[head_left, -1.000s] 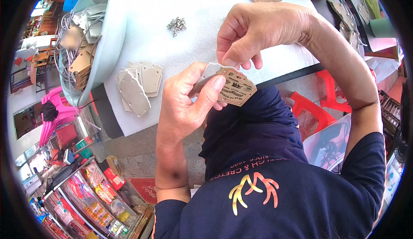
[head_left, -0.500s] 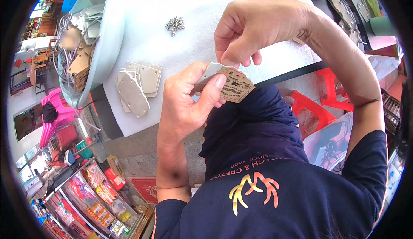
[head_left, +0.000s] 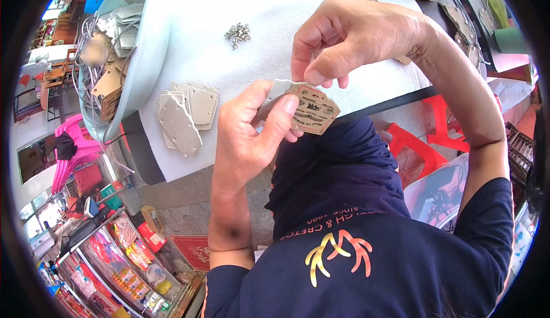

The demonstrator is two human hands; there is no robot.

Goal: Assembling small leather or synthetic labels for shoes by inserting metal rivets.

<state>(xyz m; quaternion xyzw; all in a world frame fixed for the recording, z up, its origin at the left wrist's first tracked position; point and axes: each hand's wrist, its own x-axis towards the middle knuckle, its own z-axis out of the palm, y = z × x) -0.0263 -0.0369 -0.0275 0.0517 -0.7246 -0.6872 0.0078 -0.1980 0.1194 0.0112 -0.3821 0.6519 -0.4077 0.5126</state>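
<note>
Shifted: your right hand [head_left: 356, 38], slightly up and rightward by the edge of the printed card [head_left: 316, 112], bunched, any grip hidden. Your left hand [head_left: 247, 128] clamps the card; handling seems unfinished.

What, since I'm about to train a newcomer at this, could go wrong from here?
The printed card and grey card could slip out of line, as only the left hand clearly grips them. The small metal pieces lie loose in a heap, so a bump might scatter them. The loosely overlapping grey plates near the table's edge could slide if brushed.
</note>
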